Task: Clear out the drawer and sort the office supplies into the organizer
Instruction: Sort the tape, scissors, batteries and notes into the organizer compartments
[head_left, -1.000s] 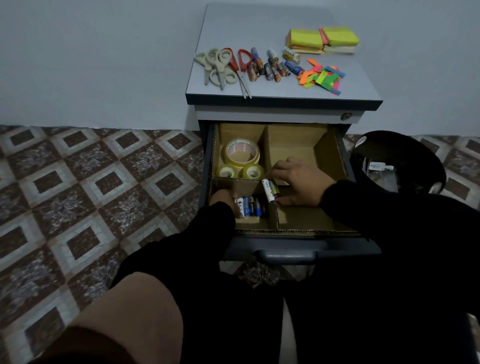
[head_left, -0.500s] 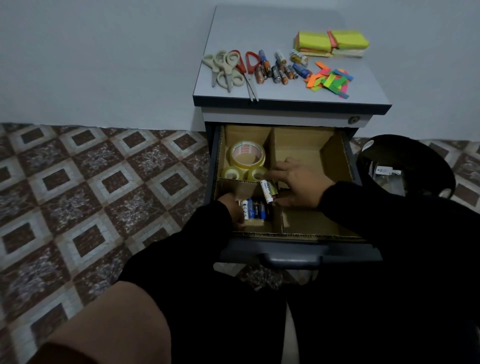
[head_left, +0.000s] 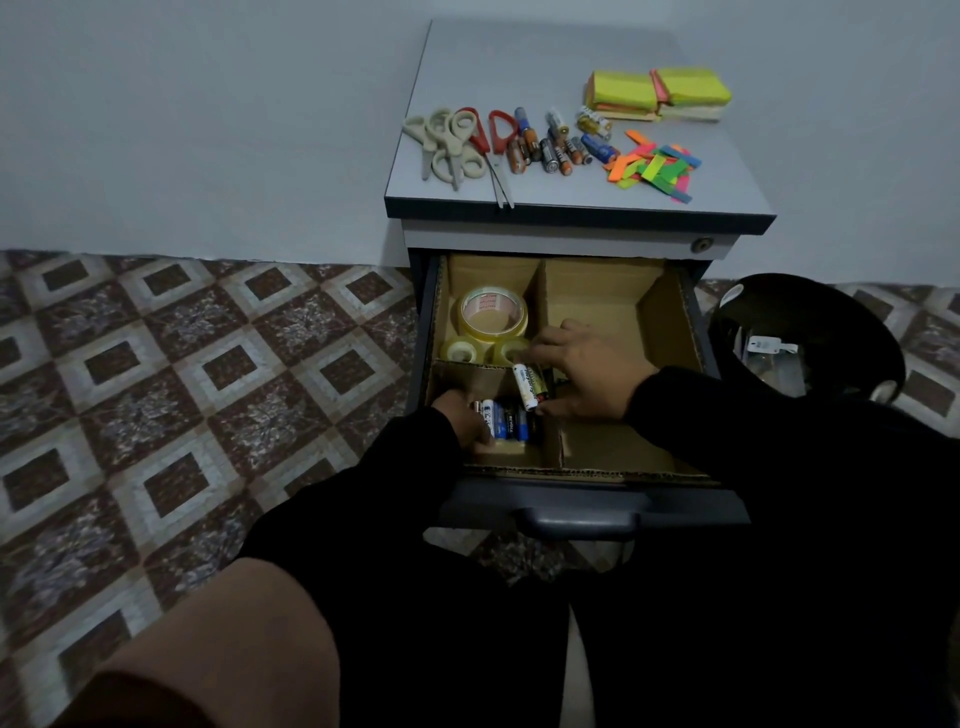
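While right hand (head_left: 587, 371) fingers pinch cylindrical battery (head_left: 527, 387) | left hand (head_left: 460, 415) fingers touch batteries (head_left: 506, 423) | corrugated cardboard organizer (head_left: 670, 322)

We see the open drawer (head_left: 587, 506) with its cardboard organizer (head_left: 670, 327): tape rolls (head_left: 491, 317) rear-left, batteries (head_left: 506, 423) lying front-left, one white battery (head_left: 524, 387) tilted above them.

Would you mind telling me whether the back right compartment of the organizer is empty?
Mostly bare: the back right compartment shows cardboard floor; the right hand hides its front.
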